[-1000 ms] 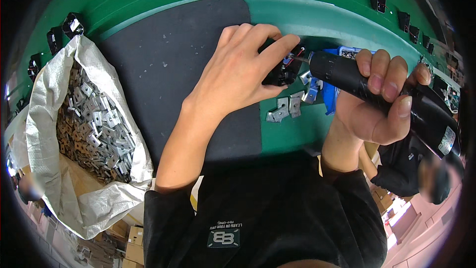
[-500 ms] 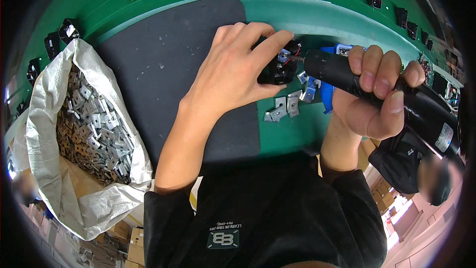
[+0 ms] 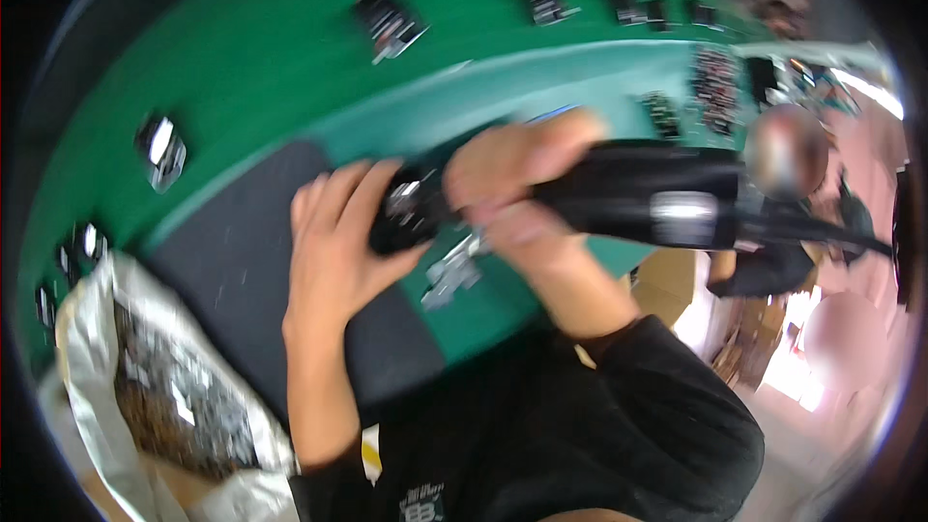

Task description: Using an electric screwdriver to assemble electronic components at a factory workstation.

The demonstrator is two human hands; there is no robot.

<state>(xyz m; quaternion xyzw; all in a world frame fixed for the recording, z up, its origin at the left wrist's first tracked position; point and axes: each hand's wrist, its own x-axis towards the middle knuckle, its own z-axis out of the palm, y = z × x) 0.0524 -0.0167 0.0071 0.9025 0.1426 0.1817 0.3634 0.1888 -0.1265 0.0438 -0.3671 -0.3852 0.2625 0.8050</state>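
My left hand is wrapped around a small black plastic housing and holds it near the right edge of a dark mat. In my right hand is a black electric screwdriver, lying almost level with its cable end to the right. Its front end points at the housing, but blur and my fingers hide whether the bit touches it. Just below the housing, several silver metal clips lie on the green surface.
An open white sack full of metal clips stands at the left beside the dark mat. More black housings sit spaced along the green belt. Circuit boards and people are at the right.
The whole view has swung and is blurred, bringing more of the right side into sight. The screwdriver has turned from slanting to nearly level. Both hands keep their hold.
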